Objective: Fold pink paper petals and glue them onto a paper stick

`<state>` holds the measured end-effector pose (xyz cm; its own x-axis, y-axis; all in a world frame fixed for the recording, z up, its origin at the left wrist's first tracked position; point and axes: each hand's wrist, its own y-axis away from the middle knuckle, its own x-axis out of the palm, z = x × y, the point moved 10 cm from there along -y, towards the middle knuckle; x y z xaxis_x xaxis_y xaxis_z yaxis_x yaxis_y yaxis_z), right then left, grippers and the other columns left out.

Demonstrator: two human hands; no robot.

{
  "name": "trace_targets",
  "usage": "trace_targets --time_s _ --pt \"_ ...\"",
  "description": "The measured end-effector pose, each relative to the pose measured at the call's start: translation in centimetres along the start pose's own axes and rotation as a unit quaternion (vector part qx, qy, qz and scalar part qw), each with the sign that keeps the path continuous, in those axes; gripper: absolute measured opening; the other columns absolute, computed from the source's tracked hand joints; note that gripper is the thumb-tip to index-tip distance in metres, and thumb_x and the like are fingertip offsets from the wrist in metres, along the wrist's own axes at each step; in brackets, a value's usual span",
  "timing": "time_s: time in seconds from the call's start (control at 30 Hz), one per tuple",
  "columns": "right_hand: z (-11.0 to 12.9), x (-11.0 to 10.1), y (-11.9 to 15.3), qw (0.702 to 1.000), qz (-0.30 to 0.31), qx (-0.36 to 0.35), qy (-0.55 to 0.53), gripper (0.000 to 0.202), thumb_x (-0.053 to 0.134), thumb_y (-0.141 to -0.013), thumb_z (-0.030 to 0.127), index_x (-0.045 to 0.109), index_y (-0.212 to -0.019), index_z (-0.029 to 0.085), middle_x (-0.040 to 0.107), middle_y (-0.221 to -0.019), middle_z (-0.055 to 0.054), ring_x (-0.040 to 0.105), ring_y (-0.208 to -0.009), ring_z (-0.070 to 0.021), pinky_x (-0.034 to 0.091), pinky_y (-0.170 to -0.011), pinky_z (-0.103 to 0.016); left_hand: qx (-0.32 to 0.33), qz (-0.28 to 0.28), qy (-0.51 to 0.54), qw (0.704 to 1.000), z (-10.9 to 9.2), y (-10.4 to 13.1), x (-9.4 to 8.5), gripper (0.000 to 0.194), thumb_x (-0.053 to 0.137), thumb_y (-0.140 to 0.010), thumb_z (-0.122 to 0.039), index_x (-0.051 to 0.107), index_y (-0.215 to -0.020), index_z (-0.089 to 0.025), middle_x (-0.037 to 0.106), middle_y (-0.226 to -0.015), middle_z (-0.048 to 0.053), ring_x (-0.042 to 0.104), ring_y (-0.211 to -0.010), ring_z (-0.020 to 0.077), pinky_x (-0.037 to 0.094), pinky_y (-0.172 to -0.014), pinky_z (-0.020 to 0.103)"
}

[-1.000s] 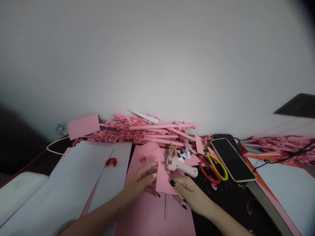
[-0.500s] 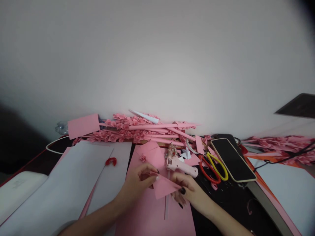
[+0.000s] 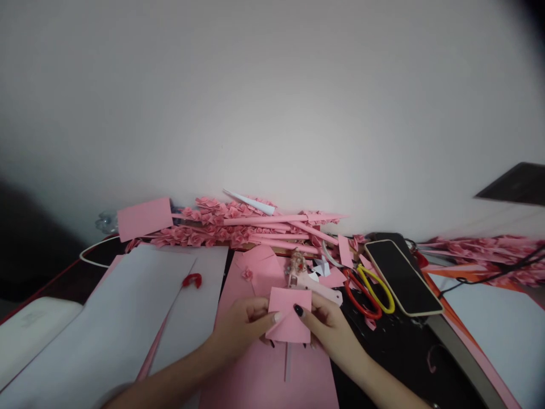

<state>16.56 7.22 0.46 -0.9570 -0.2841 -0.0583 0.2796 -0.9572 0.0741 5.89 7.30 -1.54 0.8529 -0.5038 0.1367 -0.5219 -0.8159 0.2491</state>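
Observation:
A small square of pink paper point(image 3: 288, 304) is held up flat between my two hands. My left hand point(image 3: 247, 324) grips its left edge, thumb on the front and fingers behind. On the right side my right hand point(image 3: 330, 324) pinches it the same way, the dark-nailed thumb lying on the front. Behind the square, a pale pink glue gun point(image 3: 319, 288) lies partly hidden, and a clear stick point(image 3: 288, 363) shows below the paper. A large pink sheet point(image 3: 264, 380) lies underneath, with a small pink paper flower point(image 3: 247, 274) on it.
Red-handled scissors point(image 3: 361, 301), yellow-handled scissors point(image 3: 377, 288) and a phone point(image 3: 402, 276) lie to the right. Pink paper flower stems point(image 3: 225, 227) are piled along the wall. White sheets point(image 3: 128, 307) and a white box-like device point(image 3: 38, 324) are at left.
The pink paper was folded into a triangle; now it is opened into a square facing me. Both thumbs have shifted onto its front.

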Motion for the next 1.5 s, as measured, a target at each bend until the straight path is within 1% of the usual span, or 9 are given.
trace_targets --time_s 0.1,0.17,0.3,0.53,0.63,0.8,0.97,1.33,1.5 --pt "1.2 -0.2 0.2 0.999 -0.036 -0.033 -0.005 0.029 0.062 -0.078 0.043 0.063 -0.085 0.015 0.063 -0.078 -0.005 0.058 -0.074 -0.0181 0.049 -0.067 -0.028 -0.027 0.012 0.026 0.999 0.4 0.1 0.4 0.034 0.063 -0.073 -0.044 0.067 -0.082 -0.011 0.058 -0.065 0.002 0.054 -0.062 0.0137 0.05 -0.06 0.027" --pt "1.4 0.1 0.3 0.998 -0.042 -0.038 -0.013 0.026 0.062 -0.078 0.039 0.063 -0.086 0.015 0.065 -0.082 -0.006 0.058 -0.08 -0.0199 0.049 -0.072 -0.029 -0.038 0.008 0.033 0.999 0.6 0.1 0.3 0.035 0.064 -0.073 -0.045 0.067 -0.084 -0.012 0.06 -0.069 0.003 0.056 -0.064 0.0139 0.052 -0.062 0.028" --pt "0.9 0.0 0.7 0.998 -0.056 -0.034 0.014 0.024 0.056 -0.083 0.036 0.064 -0.088 0.014 0.064 -0.077 -0.005 0.058 -0.073 -0.0185 0.048 -0.067 -0.028 -0.044 0.046 0.043 0.997 0.8 0.2 1.2 0.038 0.063 -0.073 -0.049 0.068 -0.086 -0.014 0.064 -0.071 0.004 0.06 -0.063 0.0137 0.053 -0.061 0.026" --pt "1.2 -0.9 1.6 0.972 -0.103 -0.08 0.197 0.025 0.048 -0.087 0.028 0.066 -0.099 0.014 0.066 -0.071 -0.005 0.06 -0.062 -0.0174 0.051 -0.061 -0.026 -0.095 0.105 0.078 0.987 2.3 0.6 2.8 0.034 0.064 -0.073 -0.047 0.066 -0.088 -0.016 0.068 -0.075 0.005 0.069 -0.069 0.0186 0.051 -0.058 0.022" --pt "2.2 -0.2 2.0 0.958 -0.071 -0.142 0.239 0.034 0.042 -0.089 0.02 0.06 -0.118 0.017 0.068 -0.103 -0.011 0.064 -0.094 -0.0223 0.049 -0.087 -0.032 -0.099 0.112 0.063 0.987 2.4 0.7 2.9 0.033 0.068 -0.072 -0.043 0.065 -0.093 -0.018 0.07 -0.083 0.006 0.069 -0.079 0.0208 0.051 -0.062 0.021" --pt "3.7 2.1 2.6 0.917 0.031 -0.218 0.334 0.055 0.038 -0.085 0.008 0.036 -0.139 0.019 0.045 -0.138 -0.011 0.04 -0.129 -0.0228 0.032 -0.105 -0.042 -0.101 0.079 0.109 0.986 2.2 0.6 2.2 0.037 0.069 -0.07 -0.044 0.065 -0.093 -0.015 0.07 -0.088 0.009 0.069 -0.08 0.0215 0.051 -0.063 0.024" --pt "4.2 3.1 2.9 0.894 0.083 -0.235 0.372 0.063 0.047 -0.084 0.013 0.026 -0.143 0.02 0.033 -0.145 -0.01 0.032 -0.133 -0.0254 0.032 -0.106 -0.043 -0.117 0.016 0.221 0.968 2.5 0.5 1.4 0.048 0.062 -0.071 -0.056 0.064 -0.087 -0.011 0.07 -0.071 0.011 0.067 -0.062 0.0181 0.052 -0.058 0.028" --pt "4.1 3.4 3.0 0.883 0.116 -0.246 0.381 0.056 0.047 -0.085 0.015 0.034 -0.14 0.016 0.035 -0.144 -0.013 0.035 -0.131 -0.0233 0.032 -0.106 -0.039 -0.104 0.037 0.157 0.981 2.1 0.3 1.2 0.035 0.066 -0.072 -0.044 0.064 -0.091 -0.015 0.067 -0.07 0.003 0.064 -0.061 0.0129 0.052 -0.063 0.026" --pt "3.9 3.6 2.9 0.876 0.132 -0.25 0.392 0.059 0.052 -0.084 0.018 0.033 -0.14 0.014 0.035 -0.144 -0.013 0.032 -0.132 -0.0244 0.029 -0.108 -0.041 -0.077 0.07 0.117 0.988 1.4 0.4 1.5 0.03 0.066 -0.073 -0.036 0.064 -0.096 -0.017 0.068 -0.078 0.001 0.065 -0.074 0.017 0.05 -0.065 0.025"
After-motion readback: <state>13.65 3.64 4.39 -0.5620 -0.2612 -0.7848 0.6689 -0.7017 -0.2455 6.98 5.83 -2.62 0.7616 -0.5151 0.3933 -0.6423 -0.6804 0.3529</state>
